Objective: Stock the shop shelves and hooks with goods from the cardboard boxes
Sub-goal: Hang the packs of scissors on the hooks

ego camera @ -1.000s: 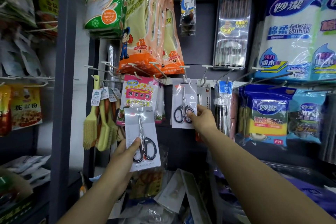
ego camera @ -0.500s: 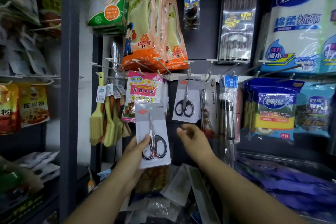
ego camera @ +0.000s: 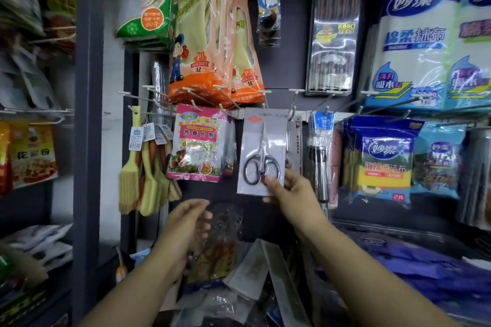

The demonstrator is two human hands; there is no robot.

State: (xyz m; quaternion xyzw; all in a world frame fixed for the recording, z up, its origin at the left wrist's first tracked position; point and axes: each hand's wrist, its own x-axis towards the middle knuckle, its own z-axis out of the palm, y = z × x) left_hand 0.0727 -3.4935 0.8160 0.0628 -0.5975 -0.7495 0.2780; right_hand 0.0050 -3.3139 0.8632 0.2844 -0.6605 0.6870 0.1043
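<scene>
Silver scissors card (ego camera: 261,151) pinched by right hand (ego camera: 293,195).

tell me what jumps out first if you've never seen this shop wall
Dead centre, the right hand pinches the bottom edge of a carded pair of scissors at the hook rail, while the left hand hangs open and empty below it. Above them hang orange packs of rubber gloves, and big blue-and-white packs of cleaning cloths fill the upper right.
</scene>
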